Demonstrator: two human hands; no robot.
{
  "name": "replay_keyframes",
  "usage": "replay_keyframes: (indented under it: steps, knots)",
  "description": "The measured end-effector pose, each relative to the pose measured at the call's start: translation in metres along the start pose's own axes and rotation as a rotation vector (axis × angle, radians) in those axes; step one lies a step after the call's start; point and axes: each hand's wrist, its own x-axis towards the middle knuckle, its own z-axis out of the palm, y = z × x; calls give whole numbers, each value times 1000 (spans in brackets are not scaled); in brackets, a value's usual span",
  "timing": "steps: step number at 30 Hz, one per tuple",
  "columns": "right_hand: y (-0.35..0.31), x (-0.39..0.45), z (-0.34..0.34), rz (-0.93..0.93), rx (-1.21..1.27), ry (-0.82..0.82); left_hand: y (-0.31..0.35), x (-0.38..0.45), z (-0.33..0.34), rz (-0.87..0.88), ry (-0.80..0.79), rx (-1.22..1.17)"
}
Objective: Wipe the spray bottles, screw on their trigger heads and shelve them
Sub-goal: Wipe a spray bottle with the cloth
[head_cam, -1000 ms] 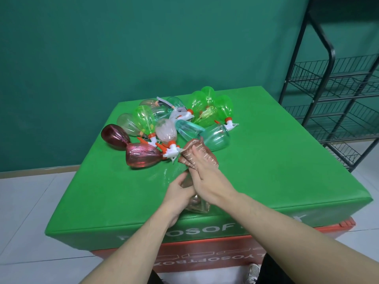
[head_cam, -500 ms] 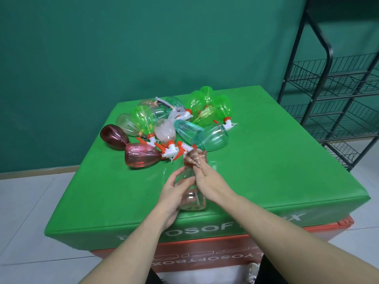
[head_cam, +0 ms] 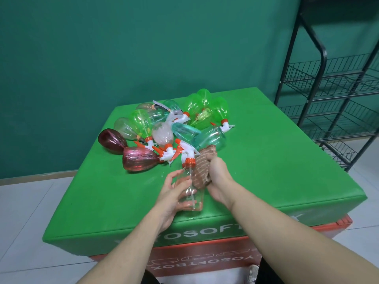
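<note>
Hands meet over near edge of green pad [head_cam: 266, 181], w/ a clear bottle [head_cam: 191, 191] between them. Left hand [head_cam: 172, 193] cups the bottle from the left side, fingers curled round its body, thumb on top. Bottle lies tilted, base toward the person, neck pointing away; its orange collar and white trigger head [head_cam: 187, 152] are on, dip tube visible inside. Right hand [head_cam: 219, 179] grips a bunched brown striped cloth [head_cam: 203, 169], fingers closed round it, cloth pressed against bottle's right side near the neck.

Behind the hands, pile of other bottles on the pad: 2 dark red ones [head_cam: 139, 158] at left, lying on their sides; several bright green ones [head_cam: 205, 107] toward the far edge; 2 teal ones [head_cam: 207, 136] just beyond the cloth; a pale pinkish one [head_cam: 163, 134] mid-pile. Some have white-and-orange heads attached; exact count hard to tell, they overlap.

Pad sits on a red box [head_cam: 225, 255] w/ white lettering. Black wire rack [head_cam: 332, 95] stands at right, well apart from the bottles, shelves bare wire. Green wall [head_cam: 123, 48] behind, pale tiled floor [head_cam: 30, 201] below.
</note>
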Motion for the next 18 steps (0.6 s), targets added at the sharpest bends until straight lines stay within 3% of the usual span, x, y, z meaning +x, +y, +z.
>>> replay_keyframes:
  steps: [7, 13, 18]
  knots:
    - [0, 0, 7, -30, -181, 29, -3, 6, 1, -13, 6, 48]
    - [-1, -2, -1, -82, -484, 19, 2, 8, 1, -24, -8, 38]
    - [-10, -1, -1, 32, -295, 14, -1, 5, 6, -22, -39, 118]
